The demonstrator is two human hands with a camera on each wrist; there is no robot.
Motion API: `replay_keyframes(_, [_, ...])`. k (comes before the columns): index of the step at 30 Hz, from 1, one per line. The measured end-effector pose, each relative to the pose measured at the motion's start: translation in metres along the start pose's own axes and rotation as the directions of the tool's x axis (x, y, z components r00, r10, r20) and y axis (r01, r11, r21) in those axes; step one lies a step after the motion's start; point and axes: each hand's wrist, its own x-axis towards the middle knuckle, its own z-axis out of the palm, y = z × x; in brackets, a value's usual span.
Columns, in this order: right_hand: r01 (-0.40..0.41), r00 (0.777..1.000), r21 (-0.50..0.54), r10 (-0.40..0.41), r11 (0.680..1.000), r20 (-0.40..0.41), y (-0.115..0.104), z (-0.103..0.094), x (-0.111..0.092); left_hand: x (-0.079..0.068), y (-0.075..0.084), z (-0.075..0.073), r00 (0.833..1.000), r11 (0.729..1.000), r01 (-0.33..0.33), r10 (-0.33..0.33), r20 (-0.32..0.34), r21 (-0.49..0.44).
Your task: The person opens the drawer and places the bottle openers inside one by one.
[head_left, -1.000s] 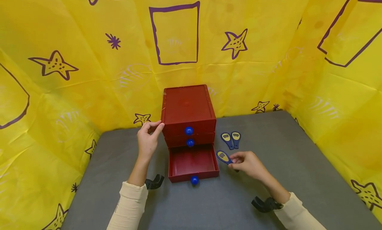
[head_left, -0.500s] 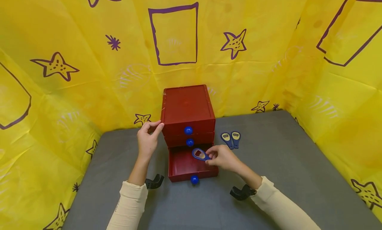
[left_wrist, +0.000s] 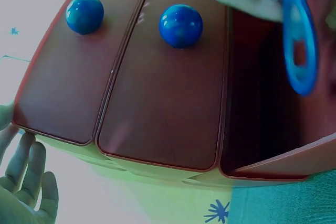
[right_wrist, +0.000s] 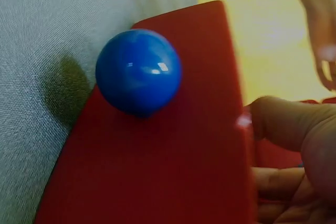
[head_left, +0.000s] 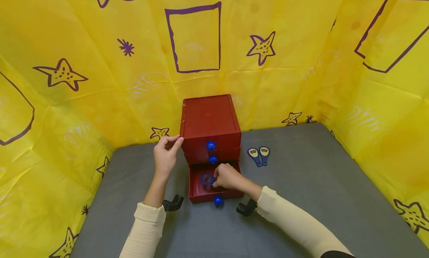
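Observation:
A red three-drawer cabinet (head_left: 209, 116) stands on the table with its bottom drawer (head_left: 202, 197) pulled out. My left hand (head_left: 165, 155) grips the cabinet's upper left front edge between thumb and fingers. Inside the bottom drawer, my right hand (head_left: 229, 177) pinches a blue bottle opener (left_wrist: 290, 35) by its handle, the ring-shaped head pointing left. In the right wrist view, the drawer's red front (right_wrist: 157, 161) with its blue knob (right_wrist: 137, 72) hides part of the right fingers.
Two more bottle openers, one (head_left: 257, 161) beside the other (head_left: 265, 159), lie right of the cabinet on the grey table (head_left: 301, 176). The two upper drawers, with blue knobs (head_left: 211, 146), are closed. A yellow patterned cloth (head_left: 134, 101) rises behind and on both sides.
My right hand has carried the bottle opener left from the table beside the cabinet and down into the bottom drawer. The left hand has kept its hold on the cabinet.

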Motion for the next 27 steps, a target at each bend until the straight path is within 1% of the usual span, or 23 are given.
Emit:
replay_keyframes(3, [-0.051, 0.999, -0.054, 0.051, 0.997, 0.001, -0.004, 0.009, 0.008, 0.001, -0.002, -0.001, 1.0, 1.0, 0.018, -0.018, -0.003, -0.008])
replay_keyframes(7, [-0.076, 0.997, -0.084, 0.076, 0.994, -0.009, -0.006, 0.02, 0.016, 0.001, -0.002, -0.002, 1.0, 1.0, 0.023, -0.023, 0.005, 0.001])
replay_keyframes(10, [-0.066, 0.998, -0.063, 0.065, 0.996, -0.008, -0.005, 0.024, 0.016, 0.0, 0.0, -0.003, 1.0, 1.0, 0.008, -0.008, 0.015, 0.015])
replay_keyframes(12, [-0.059, 0.998, -0.024, 0.059, 0.998, 0.007, -0.004, 0.022, 0.015, 0.0, 0.002, -0.003, 1.0, 1.0, -0.01, 0.01, 0.019, 0.02])
replay_keyframes(15, [-0.044, 0.999, 0.023, 0.043, 0.999, 0.027, -0.002, 0.015, 0.009, -0.001, 0.005, -0.003, 0.999, 0.999, -0.03, 0.03, 0.02, 0.022])
replay_keyframes(18, [-0.019, 0.999, 0.046, 0.017, 0.999, 0.048, -0.001, 0.004, 0.002, -0.001, 0.006, -0.002, 0.999, 0.999, -0.039, 0.038, 0.016, 0.019])
replay_keyframes(21, [0.007, 0.998, 0.062, -0.011, 0.998, 0.066, 0.0, -0.009, -0.005, -0.001, 0.007, -0.003, 0.999, 0.999, -0.037, 0.037, 0.013, 0.016])
replay_keyframes(24, [0.04, 0.995, 0.107, -0.049, 0.993, 0.086, -0.001, -0.024, -0.014, -0.002, 0.007, -0.003, 0.999, 0.999, -0.037, 0.037, 0.013, 0.017])
replay_keyframes(27, [0.075, 0.987, 0.143, -0.094, 0.987, 0.127, 0.0, -0.039, -0.022, -0.002, 0.006, -0.003, 0.999, 0.999, -0.035, 0.035, 0.016, 0.022])
